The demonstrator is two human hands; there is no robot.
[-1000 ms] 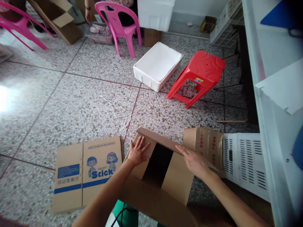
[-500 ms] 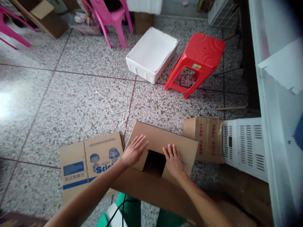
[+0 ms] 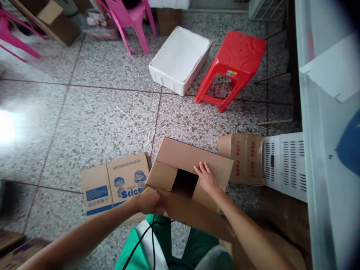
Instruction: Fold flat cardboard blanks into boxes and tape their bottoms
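Note:
A brown cardboard box (image 3: 191, 157) rests against my lap with its flaps partly folded in and a dark gap in the middle. My right hand (image 3: 206, 178) lies flat with fingers stretched out on the far and right flaps, pressing them down. My left hand (image 3: 150, 201) is curled round the near flap's edge at the box's left side. A flattened carton (image 3: 118, 183) printed with "Stick" and two cartoon children lies on the floor just left of the box.
A red plastic stool (image 3: 233, 63) lies tipped on the terrazzo floor beyond, beside a white foam box (image 3: 180, 60). A folded brown carton (image 3: 244, 157) and a white slotted crate (image 3: 285, 165) are to the right. Pink chairs (image 3: 132, 18) stand at the back; a white cabinet (image 3: 323, 150) is at right.
My left hand left the left flap and dropped to grip the near flap's edge. My right hand stayed pressing the flaps. The view tilted further down.

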